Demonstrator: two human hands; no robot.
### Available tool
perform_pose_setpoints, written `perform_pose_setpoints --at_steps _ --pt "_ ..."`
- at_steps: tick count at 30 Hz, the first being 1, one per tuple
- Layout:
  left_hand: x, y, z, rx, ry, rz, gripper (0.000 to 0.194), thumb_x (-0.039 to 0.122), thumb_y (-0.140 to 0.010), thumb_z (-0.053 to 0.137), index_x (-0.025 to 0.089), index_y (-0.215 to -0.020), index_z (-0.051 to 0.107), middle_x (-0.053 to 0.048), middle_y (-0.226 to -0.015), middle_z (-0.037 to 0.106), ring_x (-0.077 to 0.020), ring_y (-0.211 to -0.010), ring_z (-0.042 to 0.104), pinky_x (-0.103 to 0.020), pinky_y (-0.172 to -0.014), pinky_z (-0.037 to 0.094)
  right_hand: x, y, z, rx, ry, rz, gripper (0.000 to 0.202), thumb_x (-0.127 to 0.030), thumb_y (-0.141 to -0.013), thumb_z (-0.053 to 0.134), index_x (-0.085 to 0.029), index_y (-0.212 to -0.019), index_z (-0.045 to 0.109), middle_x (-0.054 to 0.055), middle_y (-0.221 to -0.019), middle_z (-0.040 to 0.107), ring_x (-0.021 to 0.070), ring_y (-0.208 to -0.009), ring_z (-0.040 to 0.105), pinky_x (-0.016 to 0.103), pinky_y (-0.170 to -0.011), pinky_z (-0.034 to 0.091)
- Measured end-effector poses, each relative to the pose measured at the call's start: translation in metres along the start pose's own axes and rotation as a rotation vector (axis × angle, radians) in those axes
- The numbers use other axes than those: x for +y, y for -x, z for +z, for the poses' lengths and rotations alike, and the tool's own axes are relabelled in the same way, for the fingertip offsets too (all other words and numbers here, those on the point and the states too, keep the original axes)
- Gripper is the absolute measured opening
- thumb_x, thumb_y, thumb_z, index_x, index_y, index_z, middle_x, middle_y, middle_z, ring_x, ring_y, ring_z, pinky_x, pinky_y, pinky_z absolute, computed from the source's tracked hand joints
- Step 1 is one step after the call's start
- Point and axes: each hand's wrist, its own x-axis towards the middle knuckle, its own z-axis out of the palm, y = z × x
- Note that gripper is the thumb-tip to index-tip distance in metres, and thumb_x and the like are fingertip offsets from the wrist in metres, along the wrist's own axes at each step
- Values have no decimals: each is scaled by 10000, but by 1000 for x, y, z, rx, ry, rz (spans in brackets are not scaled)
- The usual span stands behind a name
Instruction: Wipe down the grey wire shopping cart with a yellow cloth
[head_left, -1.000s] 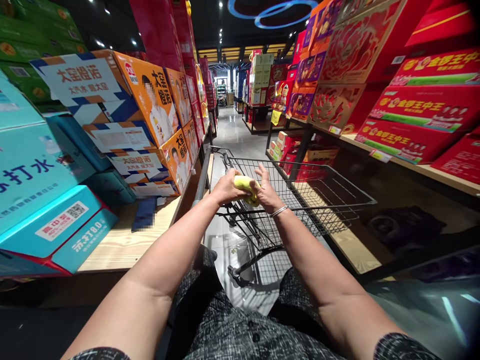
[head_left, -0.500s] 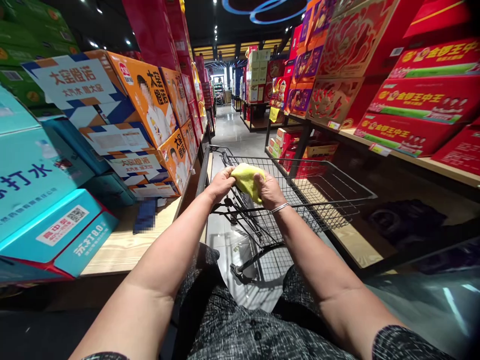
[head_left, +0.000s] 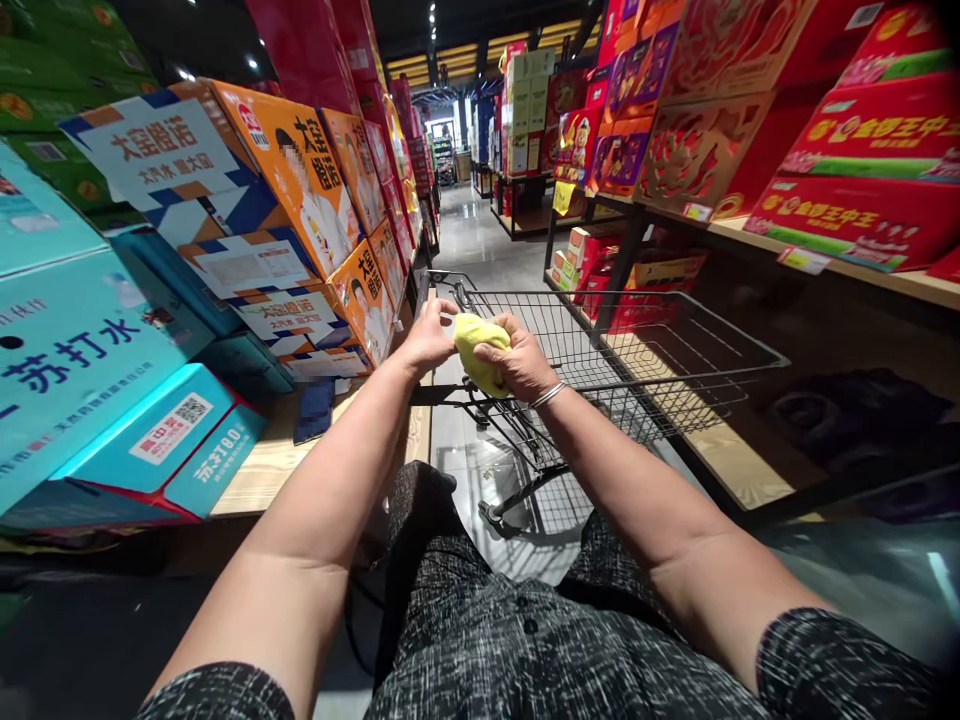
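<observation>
A crumpled yellow-green cloth (head_left: pixel 480 352) is bunched in my right hand (head_left: pixel 525 360), the thumb pressed over its front. Just left of it is my left hand (head_left: pixel 429 338), fingers apart and curving toward the cloth's edge. Nothing shows in that palm; whether a fingertip touches the cloth I cannot make out. Both hands are at the handle end of a black wire shopping cart (head_left: pixel 622 340), whose handle bar is partly hidden by my left hand and forearm.
Orange drink cartons (head_left: pixel 292 170) and turquoise cartons (head_left: pixel 82 350) are stacked on the left wooden shelf (head_left: pixel 247 478), along with a dark flat item (head_left: pixel 313 410). Red boxes (head_left: pixel 855 220) line the right shelf. A tiled aisle (head_left: pixel 469 225) runs ahead between them.
My left hand has let go of the cloth and its fingers have spread. The cloth is now more bunched in my right hand, which has moved slightly left.
</observation>
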Motion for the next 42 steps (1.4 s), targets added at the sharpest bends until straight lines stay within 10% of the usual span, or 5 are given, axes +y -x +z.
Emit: perform_pose_setpoints --at_steps 7,12,16,31,42 --pt "-17 45 -59 67 233 -98 307 382 -802 756 176 -998 638 -52 -1029 706 -191 -970 658 -356 -980 515 4 11 26 -27 669 -474 747 -611 -741 846 -286 -1364 594 75 -1196 574 206 -1042 622 363 -882 592" --pt "-30 77 -53 -203 608 -398 813 905 -835 461 155 -998 730 -121 -968 761 -301 -966 713 -440 -882 579 36 28 65 -338 1202 -974 336 -305 -993 622 -410 -1309 672 28 -1300 599 230 -1155 550 439 -981 531" --pt "-34 79 -50 -134 568 -345 1004 997 -795 281 137 -875 792 -145 -1108 723 -298 -1002 693 -457 -977 557 69 37 68 -514 1451 -1080 335 -232 -1034 511 -302 -1335 639 10 -1277 656 247 -1210 494 514 -1070 450" --pt "-55 67 -51 -69 -6 -28 644 795 -859 544 210 -727 779 -123 -937 752 -293 -1382 518 -424 -1236 344 57 101 -95 -511 1405 -561 332 -187 -945 646 -415 -1159 759 10 -1188 704 217 -1142 540 415 -1003 437" --pt "-5 62 -31 -70 -320 -126 1027 916 -890 128 192 -1372 674 -145 -1164 768 -345 -1135 698 -467 -994 520 36 40 27 -174 1166 -521 559 -195 -831 704 -318 -1373 642 96 -1474 484 286 -1220 473 499 -1044 466"
